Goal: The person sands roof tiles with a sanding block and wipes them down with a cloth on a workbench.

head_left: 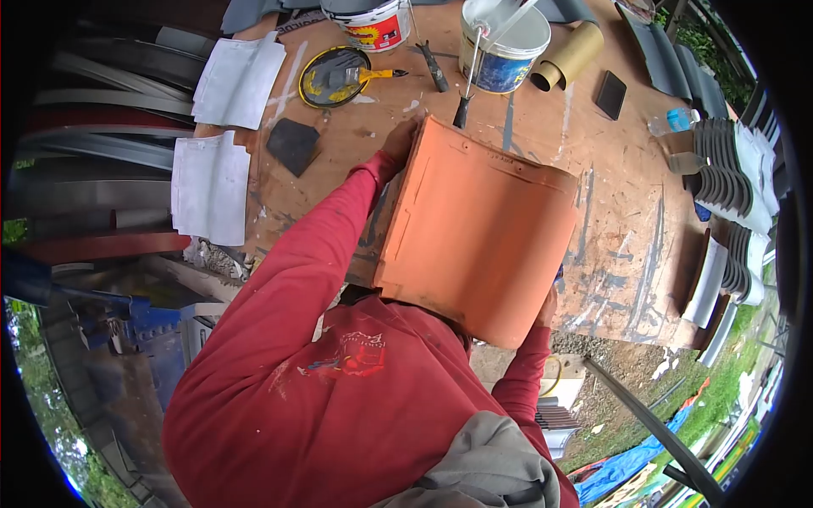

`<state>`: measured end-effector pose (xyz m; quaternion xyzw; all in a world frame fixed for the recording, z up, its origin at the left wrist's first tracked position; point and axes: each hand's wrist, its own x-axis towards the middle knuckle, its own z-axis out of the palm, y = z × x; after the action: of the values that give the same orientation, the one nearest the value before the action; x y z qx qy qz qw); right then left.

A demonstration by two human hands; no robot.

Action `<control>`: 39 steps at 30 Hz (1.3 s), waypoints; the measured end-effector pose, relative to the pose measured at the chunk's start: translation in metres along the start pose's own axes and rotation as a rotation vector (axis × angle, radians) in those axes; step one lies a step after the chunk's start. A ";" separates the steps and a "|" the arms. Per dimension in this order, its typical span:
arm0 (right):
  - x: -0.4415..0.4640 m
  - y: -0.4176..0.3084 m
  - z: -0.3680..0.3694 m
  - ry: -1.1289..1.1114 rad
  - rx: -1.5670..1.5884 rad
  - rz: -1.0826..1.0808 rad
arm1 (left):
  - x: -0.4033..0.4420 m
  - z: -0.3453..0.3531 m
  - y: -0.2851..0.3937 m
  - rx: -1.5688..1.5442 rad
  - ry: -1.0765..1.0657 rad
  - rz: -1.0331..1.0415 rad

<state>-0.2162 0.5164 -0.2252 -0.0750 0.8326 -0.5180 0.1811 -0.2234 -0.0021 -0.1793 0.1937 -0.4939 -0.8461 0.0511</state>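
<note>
An orange clay roof tile [478, 229] with a curved profile is held at a slant in front of my chest, over the near side of the wooden table. My left hand [400, 142] grips its far left corner, fingers partly hidden behind the edge. At the near right edge, my right hand [549, 306] holds the same tile, and most of its fingers are behind it. Just beyond the tile lies a roller handle [461, 110]. A dark flat piece [293, 146] rests on the table left of my left hand.
On the wooden table [627, 245] stand two paint buckets [508, 63] [373, 25], a lid with a brush [334, 78], a brown roll [572, 55], a phone [611, 95] and a bottle [673, 121]. Grey-white tiles [210, 186] line the left edge; stacked tiles [728, 169] stand right.
</note>
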 end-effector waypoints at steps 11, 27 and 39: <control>-0.012 -0.020 0.007 -0.002 0.111 0.103 | 0.004 -0.011 -0.052 0.118 0.240 0.036; -0.049 -0.062 0.136 0.012 0.809 0.171 | -0.031 -0.124 0.002 0.696 0.172 0.365; -0.012 -0.039 0.229 -0.043 -0.334 -0.572 | -0.074 -0.265 0.028 0.096 0.201 0.327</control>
<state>-0.1208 0.3114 -0.2791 -0.3454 0.8472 -0.4023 0.0312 -0.0577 -0.2124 -0.2505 0.1968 -0.5510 -0.7784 0.2276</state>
